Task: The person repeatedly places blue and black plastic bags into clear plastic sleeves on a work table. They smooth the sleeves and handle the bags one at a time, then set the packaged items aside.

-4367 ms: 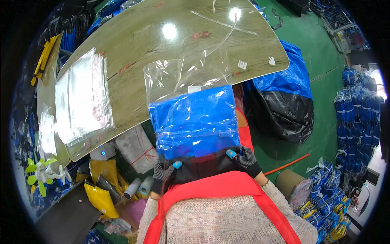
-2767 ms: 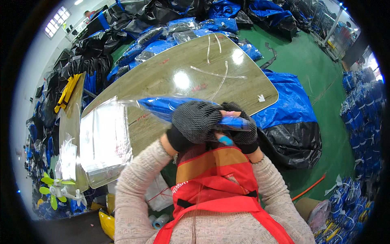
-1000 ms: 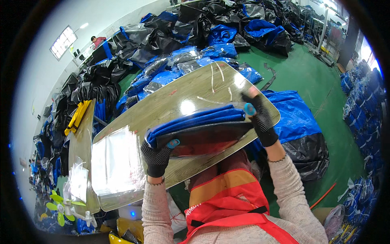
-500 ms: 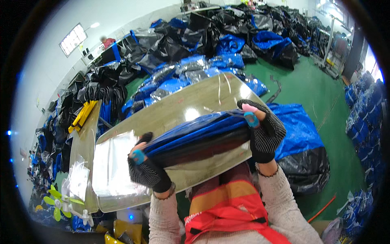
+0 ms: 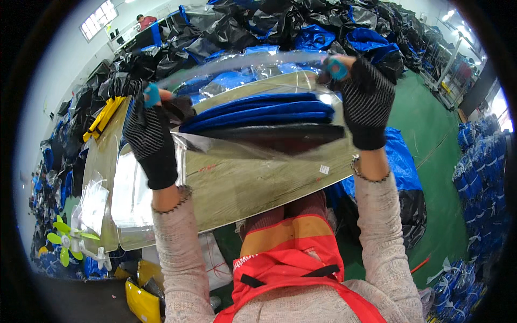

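Observation:
A clear plastic bag [image 5: 237, 63] is stretched between my two hands above the table, its upper edge blurred by motion. Inside it lies a folded blue and black sheet bundle [image 5: 264, 112], blue layers above, black below. My left hand [image 5: 151, 134], in a black dotted fingerless glove with blue tape on a finger, is closed on the bag's left end. Gloved and taped the same way, my right hand [image 5: 369, 102] grips the bag's right upper corner. Under the bundle is the wood-patterned table [image 5: 258, 183].
A stack of shiny clear bags [image 5: 134, 194] lies on the table's left part. Beyond the table, packed blue bundles [image 5: 231, 81] cover the floor. A blue and black bag [image 5: 406, 183] rests on the right. A small green fan [image 5: 67, 239] stands at lower left.
Both hands have risen and spread further apart, lifting the bag's edge up and away from me. The bundle now hangs lower within the film, and more of the near tabletop shows.

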`<state>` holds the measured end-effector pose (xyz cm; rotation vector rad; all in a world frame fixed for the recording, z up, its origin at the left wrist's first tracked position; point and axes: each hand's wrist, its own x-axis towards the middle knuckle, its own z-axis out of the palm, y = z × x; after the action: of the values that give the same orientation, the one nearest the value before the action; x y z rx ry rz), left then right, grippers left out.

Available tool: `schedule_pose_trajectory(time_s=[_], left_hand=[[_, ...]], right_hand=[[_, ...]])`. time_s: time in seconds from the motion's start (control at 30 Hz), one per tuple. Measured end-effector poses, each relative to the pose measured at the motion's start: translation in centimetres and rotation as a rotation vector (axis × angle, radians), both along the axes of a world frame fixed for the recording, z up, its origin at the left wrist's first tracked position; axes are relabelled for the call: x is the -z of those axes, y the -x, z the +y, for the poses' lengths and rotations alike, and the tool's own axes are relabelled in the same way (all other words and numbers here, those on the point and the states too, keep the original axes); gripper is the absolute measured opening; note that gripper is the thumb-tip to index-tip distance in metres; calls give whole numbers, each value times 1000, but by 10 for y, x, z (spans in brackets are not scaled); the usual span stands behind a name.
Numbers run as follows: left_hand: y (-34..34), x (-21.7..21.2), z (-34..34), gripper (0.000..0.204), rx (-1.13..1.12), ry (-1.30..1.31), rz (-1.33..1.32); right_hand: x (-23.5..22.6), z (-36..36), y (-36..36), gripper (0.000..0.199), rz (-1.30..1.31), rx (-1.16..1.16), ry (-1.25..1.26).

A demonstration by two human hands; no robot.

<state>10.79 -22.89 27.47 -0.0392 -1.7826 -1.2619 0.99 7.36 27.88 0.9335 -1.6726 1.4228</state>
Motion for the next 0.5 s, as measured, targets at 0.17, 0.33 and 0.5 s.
schedule_pose_trajectory(time_s=[0.17,0.33,0.5], left_hand=[[8,27,-31,36,428,-144,-350],[27,185,-25,36,412,-272,-751],[-12,275,-14,41,430,-630,-933]], right_hand=[[24,5,10,21,-496,-219,-66],[166,-1,22,41,-873,-121,-565],[279,39,14,27,-1172,-451,47]])
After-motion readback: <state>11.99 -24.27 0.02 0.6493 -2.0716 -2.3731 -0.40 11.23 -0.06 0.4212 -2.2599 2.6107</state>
